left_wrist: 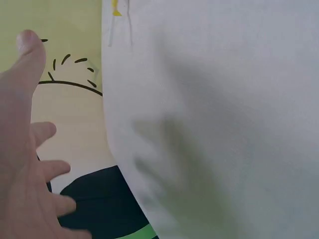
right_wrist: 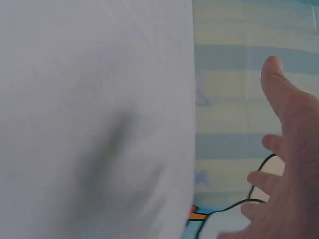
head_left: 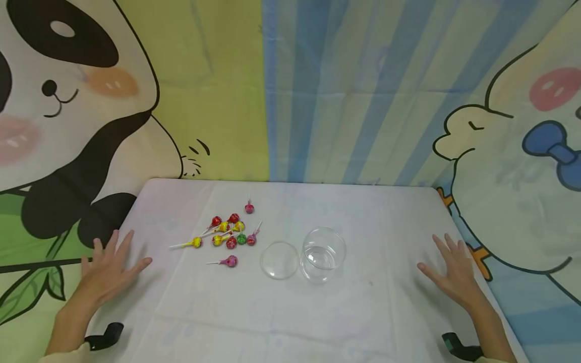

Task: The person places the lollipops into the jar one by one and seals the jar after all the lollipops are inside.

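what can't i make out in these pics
Lollipops: any wrapper lettering is too small, head view.
Green lollipop: its stick is lost among neighbouring lollipops, head view.
Yellow lollipop: top edge cuts it off, left wrist view.
Left hand: left edge cuts it off, left wrist view.
Right hand: right edge cuts it off, right wrist view.

The person's bare left hand [head_left: 106,272] hovers palm down, its fingers [head_left: 123,248] spread apart and its thumb [head_left: 139,266] angled inward, above a bare left forearm [head_left: 69,325]. The bare right hand [head_left: 455,275] mirrors it, fingers fanned, its bare right forearm [head_left: 491,322] slanting inward.
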### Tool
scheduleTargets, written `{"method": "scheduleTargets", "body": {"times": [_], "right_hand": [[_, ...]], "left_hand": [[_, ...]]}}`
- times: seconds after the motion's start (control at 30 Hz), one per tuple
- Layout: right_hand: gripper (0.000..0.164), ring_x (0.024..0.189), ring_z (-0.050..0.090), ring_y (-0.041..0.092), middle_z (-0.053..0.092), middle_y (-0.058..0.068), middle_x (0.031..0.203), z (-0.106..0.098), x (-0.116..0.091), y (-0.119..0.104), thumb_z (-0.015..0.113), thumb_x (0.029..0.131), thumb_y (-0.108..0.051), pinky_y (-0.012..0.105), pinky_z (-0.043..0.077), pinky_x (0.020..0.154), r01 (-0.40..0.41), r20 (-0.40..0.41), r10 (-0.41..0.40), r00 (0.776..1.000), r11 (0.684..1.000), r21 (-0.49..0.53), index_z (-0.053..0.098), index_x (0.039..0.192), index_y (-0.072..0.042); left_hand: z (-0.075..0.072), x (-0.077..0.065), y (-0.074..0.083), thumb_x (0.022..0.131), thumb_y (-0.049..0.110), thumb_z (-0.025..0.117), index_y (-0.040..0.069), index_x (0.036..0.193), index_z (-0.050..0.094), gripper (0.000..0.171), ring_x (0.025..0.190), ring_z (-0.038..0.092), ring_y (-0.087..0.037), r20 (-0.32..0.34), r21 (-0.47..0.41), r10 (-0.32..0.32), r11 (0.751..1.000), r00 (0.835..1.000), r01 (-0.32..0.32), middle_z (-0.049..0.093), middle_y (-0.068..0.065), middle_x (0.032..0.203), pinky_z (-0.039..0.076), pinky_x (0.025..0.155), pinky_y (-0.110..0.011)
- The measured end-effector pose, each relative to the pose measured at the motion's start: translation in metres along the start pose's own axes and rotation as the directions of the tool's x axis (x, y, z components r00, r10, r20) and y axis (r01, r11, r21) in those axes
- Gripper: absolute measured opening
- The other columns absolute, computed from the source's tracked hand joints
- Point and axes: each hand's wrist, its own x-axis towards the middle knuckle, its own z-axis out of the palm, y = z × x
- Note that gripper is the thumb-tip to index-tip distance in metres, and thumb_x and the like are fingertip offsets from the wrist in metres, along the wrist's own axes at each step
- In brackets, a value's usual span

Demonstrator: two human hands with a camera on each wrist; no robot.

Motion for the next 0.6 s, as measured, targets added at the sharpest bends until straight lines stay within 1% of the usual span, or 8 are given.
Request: {"method": "scheduleTargets", "body": {"times": [0.03,0.07,0.1,0.13,0.2,0.27,0.4,0.6], "right_hand": [[0.085,0.141,0.008,0.060,0.016,0.032,0.157,0.003,0.000,0.000,0.068,0.088,-0.037,0.083,0.013,0.096,0.007,0.011,-0.007,1.000,0.997,0.083,0.022,0.154,-0.009],[0.082,0.148,0.011,0.046,0.018,0.031,0.157,0.006,0.000,-0.001,0.067,0.090,-0.031,0.074,0.017,0.108,0.003,0.022,-0.006,1.000,0.987,0.162,0.022,0.154,-0.009],[0.079,0.152,0.014,0.030,0.021,0.030,0.157,0.009,-0.001,-0.002,0.067,0.091,-0.027,0.060,0.023,0.116,-0.006,0.033,-0.002,0.999,0.973,0.229,0.022,0.154,-0.009],[0.076,0.151,0.019,0.014,0.023,0.028,0.157,0.013,-0.002,-0.003,0.065,0.093,-0.024,0.043,0.029,0.118,-0.014,0.041,0.003,0.999,0.960,0.279,0.022,0.154,-0.010],[0.070,0.139,0.029,-0.009,0.030,0.025,0.155,0.020,-0.004,-0.008,0.063,0.095,-0.019,0.014,0.038,0.105,-0.004,0.032,-0.008,0.999,0.933,0.359,0.025,0.153,-0.011],[0.066,0.124,0.031,-0.025,0.036,0.019,0.153,0.027,-0.006,-0.013,0.062,0.095,-0.014,-0.003,0.033,0.090,0.019,0.009,-0.025,1.000,0.906,0.423,0.029,0.151,-0.011],[0.065,0.127,0.039,-0.016,0.042,0.017,0.148,0.037,-0.005,-0.028,0.065,0.091,-0.004,-0.001,0.035,0.093,0.102,-0.049,-0.089,0.995,0.866,0.489,0.035,0.148,-0.007],[0.070,0.131,0.035,-0.011,0.042,0.023,0.146,0.046,0.000,-0.054,0.070,0.086,-0.002,-0.001,0.031,0.097,0.167,-0.020,-0.180,0.983,0.859,0.484,0.036,0.147,-0.005]], "left_hand": [[0.000,-0.001,0.000,0.094,0.051,0.053,0.006,0.155,0.007,0.089,0.136,-0.003,-0.067,-0.016,-0.051,0.023,0.998,1.000,-0.024,0.006,-0.038,0.155,0.004,0.098,-0.083],[0.000,-0.001,0.001,0.096,0.047,0.053,0.004,0.155,0.010,0.085,0.138,0.002,-0.065,-0.026,-0.102,0.046,0.994,0.999,-0.049,0.011,-0.037,0.154,0.005,0.101,-0.080],[0.000,-0.001,0.002,0.097,0.041,0.055,0.002,0.154,0.015,0.080,0.139,0.008,-0.062,-0.046,-0.149,0.077,0.985,0.996,-0.083,0.017,-0.037,0.153,0.008,0.105,-0.076],[0.000,-0.001,0.004,0.097,0.035,0.057,0.001,0.153,0.020,0.076,0.138,0.015,-0.060,-0.070,-0.185,0.109,0.975,0.992,-0.120,0.024,-0.037,0.151,0.012,0.107,-0.073],[0.000,-0.002,0.008,0.096,0.026,0.060,0.000,0.149,0.029,0.067,0.134,0.029,-0.055,-0.108,-0.240,0.155,0.954,0.982,-0.177,0.035,-0.035,0.145,0.020,0.107,-0.068],[0.000,-0.001,0.015,0.094,0.023,0.063,0.003,0.146,0.038,0.061,0.127,0.040,-0.051,-0.134,-0.225,0.171,0.954,0.976,-0.198,0.045,-0.031,0.140,0.030,0.100,-0.065],[0.000,0.002,0.027,0.094,0.021,0.064,0.007,0.141,0.047,0.052,0.121,0.048,-0.044,-0.163,-0.187,0.186,0.958,0.969,-0.215,0.053,-0.024,0.135,0.040,0.088,-0.059],[0.007,0.006,0.028,0.094,0.019,0.063,0.006,0.137,0.051,0.047,0.121,0.048,-0.043,-0.171,-0.192,0.227,0.947,0.959,-0.259,0.055,-0.023,0.133,0.038,0.094,-0.055]]}}
